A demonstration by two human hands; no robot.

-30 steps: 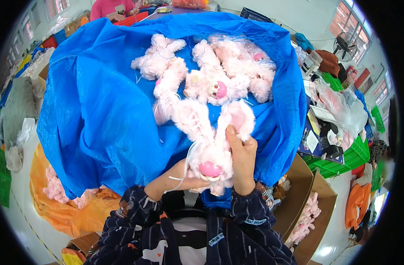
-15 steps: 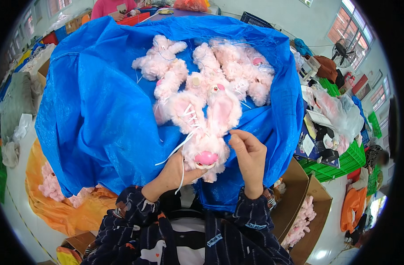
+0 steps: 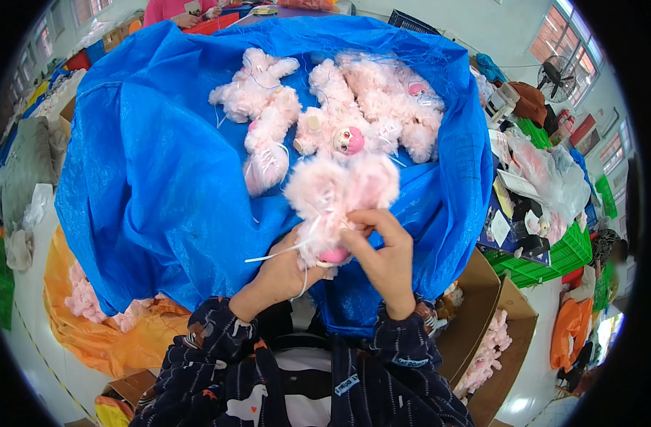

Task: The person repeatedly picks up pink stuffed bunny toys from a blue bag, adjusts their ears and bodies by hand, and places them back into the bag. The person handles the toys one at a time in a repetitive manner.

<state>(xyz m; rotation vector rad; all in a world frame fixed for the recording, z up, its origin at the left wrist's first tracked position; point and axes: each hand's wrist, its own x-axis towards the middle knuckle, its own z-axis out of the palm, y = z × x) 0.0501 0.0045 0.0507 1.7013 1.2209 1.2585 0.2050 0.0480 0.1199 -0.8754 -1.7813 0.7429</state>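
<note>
A pink plush rabbit-eared doll (image 3: 324,224) is held low in front of me, its ears pointing away and slightly smeared by motion. My left hand (image 3: 277,276) grips its head from the left, beside the glossy pink piece over the doll's face (image 3: 332,256). Thumb and fingers of my right hand (image 3: 384,252) pinch the fur at the base of the right ear. A white lace (image 3: 274,255) trails from the left ear across my left hand. Beyond it, several similar dolls (image 3: 350,117) lie heaped in a big blue sheet sack (image 3: 162,185), one with its pink-haired face (image 3: 348,140) showing.
An orange sack (image 3: 119,338) with pink plush lies at lower left. A cardboard box (image 3: 507,334) at my right also contains pink plush. Green crates (image 3: 546,265) and a cluttered table (image 3: 507,213) stand further right. Another person (image 3: 172,13) in pink sits at the far left.
The doll has shifted slightly, its ears now drawn nearer to me. My right hand has moved left and closed on the fur by the ear base. My left hand keeps its grip.
</note>
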